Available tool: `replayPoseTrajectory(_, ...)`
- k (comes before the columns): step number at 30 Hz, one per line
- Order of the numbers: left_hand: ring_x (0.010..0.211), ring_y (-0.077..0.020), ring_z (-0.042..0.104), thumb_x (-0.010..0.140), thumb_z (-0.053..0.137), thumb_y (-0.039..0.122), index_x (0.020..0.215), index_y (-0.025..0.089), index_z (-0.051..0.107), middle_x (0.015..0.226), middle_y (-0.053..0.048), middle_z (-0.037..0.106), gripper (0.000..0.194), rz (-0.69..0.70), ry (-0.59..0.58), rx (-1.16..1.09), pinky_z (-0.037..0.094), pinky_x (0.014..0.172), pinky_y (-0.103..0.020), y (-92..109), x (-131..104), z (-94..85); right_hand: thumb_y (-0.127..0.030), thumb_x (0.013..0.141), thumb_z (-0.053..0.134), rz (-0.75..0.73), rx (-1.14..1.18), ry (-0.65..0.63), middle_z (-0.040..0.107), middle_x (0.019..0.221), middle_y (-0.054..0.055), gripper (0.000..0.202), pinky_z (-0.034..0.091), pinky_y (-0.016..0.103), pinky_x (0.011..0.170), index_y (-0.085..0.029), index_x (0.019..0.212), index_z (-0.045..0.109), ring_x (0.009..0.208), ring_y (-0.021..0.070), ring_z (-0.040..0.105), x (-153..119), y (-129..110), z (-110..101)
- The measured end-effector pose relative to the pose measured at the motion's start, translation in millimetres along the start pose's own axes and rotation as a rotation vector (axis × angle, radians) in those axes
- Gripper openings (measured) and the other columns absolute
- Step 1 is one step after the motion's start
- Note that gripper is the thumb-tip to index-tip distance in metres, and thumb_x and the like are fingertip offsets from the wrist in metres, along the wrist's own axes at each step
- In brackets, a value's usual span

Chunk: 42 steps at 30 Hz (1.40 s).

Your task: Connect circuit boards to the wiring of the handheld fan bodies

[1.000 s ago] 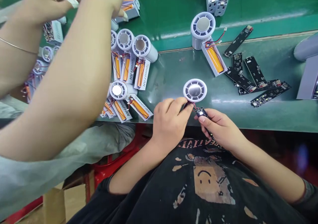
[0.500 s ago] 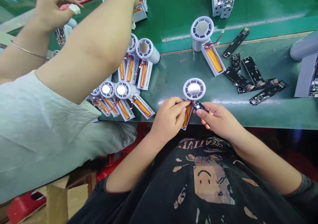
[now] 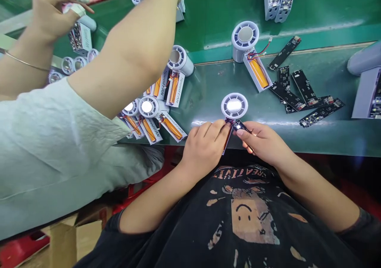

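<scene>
A grey-white fan [image 3: 234,106] with a round silver centre lies near the table's front edge, its handle toward me. My left hand [image 3: 206,147] is closed over the handle just below the fan head, its fingertips at the wires. The hand covers most of the orange battery. My right hand [image 3: 260,141] pinches a small black circuit board [image 3: 239,126] between thumb and fingers, its upper end beside the fan's neck. Whether the wires are joined to the board is too small to tell.
Another open fan [image 3: 245,36] with loose wires stands behind. Several black circuit boards [image 3: 303,86] lie at the right, near a larger grey housing [image 3: 364,89]. Rows of fans [image 3: 149,107] fill the left, where a co-worker's arm [image 3: 133,46] reaches across.
My left hand has shifted over the handle, its fingers now hiding more of the battery. The co-worker's reaching arm has moved right, and the other hand slightly left.
</scene>
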<state>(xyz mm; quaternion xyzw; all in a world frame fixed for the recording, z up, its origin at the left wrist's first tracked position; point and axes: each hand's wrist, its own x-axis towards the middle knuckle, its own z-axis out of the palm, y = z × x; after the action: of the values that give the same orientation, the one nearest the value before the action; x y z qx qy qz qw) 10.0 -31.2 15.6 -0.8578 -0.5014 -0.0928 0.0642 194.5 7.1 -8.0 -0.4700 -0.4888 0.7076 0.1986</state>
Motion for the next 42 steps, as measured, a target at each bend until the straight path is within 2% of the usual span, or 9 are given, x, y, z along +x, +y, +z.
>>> replayPoseTrajectory(7,0.084,-0.0253,0.056,0.091,0.052,0.018,0.112,0.017,0.063,0.099,-0.011,0.063,0.024,-0.090,-0.146,-0.089,0.045,0.066,-0.037,-2.2,14.6,1.5,-0.050,0.084,0.056,0.017,-0.010,-0.003,0.049,0.058,-0.007,0.030,0.033,0.024,0.046,-0.020,0.081,0.054,0.045,0.0078,0.042,2.7,-2.4,0.4)
replayPoseTrajectory(13,0.090,-0.0243,0.060,0.087,0.047,0.009,0.105,0.012,0.065,0.099,-0.012,0.062,0.026,-0.151,-0.221,-0.291,0.053,0.077,-0.038,0.1,20.3,-3.9,-0.050,0.085,0.055,0.000,-0.027,-0.007,0.048,0.057,-0.007,0.031,0.033,0.024,0.046,-0.020,0.082,0.054,0.045,0.0081,0.042,1.6,-0.1,-1.0)
replayPoseTrajectory(16,0.090,-0.0197,0.064,0.088,0.043,0.005,0.112,0.012,0.063,0.103,-0.010,0.067,0.032,-0.098,-0.114,-0.396,0.055,0.079,-0.033,-1.6,9.8,-11.4,-0.053,0.086,0.054,0.022,-0.057,-0.027,0.048,0.057,-0.007,0.033,0.032,0.023,0.045,-0.020,0.082,0.054,0.044,0.0081,0.042,-1.5,-0.2,-6.7)
replayPoseTrajectory(19,0.081,-0.0166,0.065,0.088,0.049,0.007,0.119,0.016,0.061,0.104,-0.006,0.073,0.035,0.142,0.131,-0.330,0.054,0.073,-0.029,-14.1,5.5,-16.7,-0.052,0.085,0.054,0.052,-0.149,-0.043,0.048,0.055,-0.006,0.033,0.031,0.023,0.043,-0.021,0.076,0.053,0.043,0.0081,0.041,-4.1,-7.6,-12.8)
replayPoseTrajectory(22,0.111,-0.0230,0.063,0.086,0.052,0.006,0.131,0.020,0.055,0.129,-0.008,0.066,0.047,0.207,0.179,-0.170,0.050,0.095,-0.038,-29.8,17.9,-11.8,-0.047,0.085,0.054,0.100,-0.239,-0.050,0.048,0.054,-0.006,0.029,0.033,0.023,0.043,-0.021,0.072,0.052,0.043,0.0086,0.043,-4.3,-20.4,-14.8)
replayPoseTrajectory(24,0.133,-0.0269,0.049,0.087,0.050,0.004,0.139,0.024,0.049,0.146,-0.007,0.054,0.055,0.228,0.062,-0.112,0.040,0.109,-0.046,-36.7,31.2,-4.7,-0.043,0.085,0.054,0.131,-0.298,-0.048,0.048,0.054,-0.005,0.026,0.034,0.023,0.044,-0.021,0.072,0.052,0.044,0.0089,0.044,-3.8,-27.8,-14.2)
replayPoseTrajectory(26,0.140,-0.0276,0.041,0.090,0.048,0.005,0.142,0.026,0.046,0.152,-0.005,0.047,0.056,0.261,-0.049,-0.115,0.040,0.109,-0.046,-39.4,42.4,0.8,-0.041,0.086,0.053,0.154,-0.346,-0.040,0.048,0.054,-0.005,0.024,0.035,0.023,0.045,-0.021,0.073,0.053,0.045,0.0090,0.044,-3.7,-32.1,-13.8)
replayPoseTrajectory(32,0.112,-0.0264,0.055,0.094,0.055,0.021,0.132,0.031,0.056,0.134,-0.007,0.059,0.040,0.162,-0.129,-0.104,0.050,0.085,-0.038,-34.1,44.8,-8.3,-0.046,0.085,0.052,0.188,-0.374,-0.096,0.046,0.056,-0.006,0.027,0.036,0.024,0.047,-0.021,0.075,0.054,0.047,0.0091,0.043,-6.9,-32.2,-20.2)
replayPoseTrajectory(42,0.096,-0.0249,0.053,0.087,0.064,0.021,0.128,0.027,0.059,0.118,-0.009,0.057,0.042,-0.014,-0.127,-0.179,0.048,0.083,-0.039,-19.4,24.1,-12.5,-0.041,0.089,0.046,0.126,-0.753,-0.242,0.050,0.058,-0.004,0.029,0.036,0.026,0.054,-0.021,0.074,0.060,0.053,0.0111,0.046,-3.1,-56.3,-26.5)
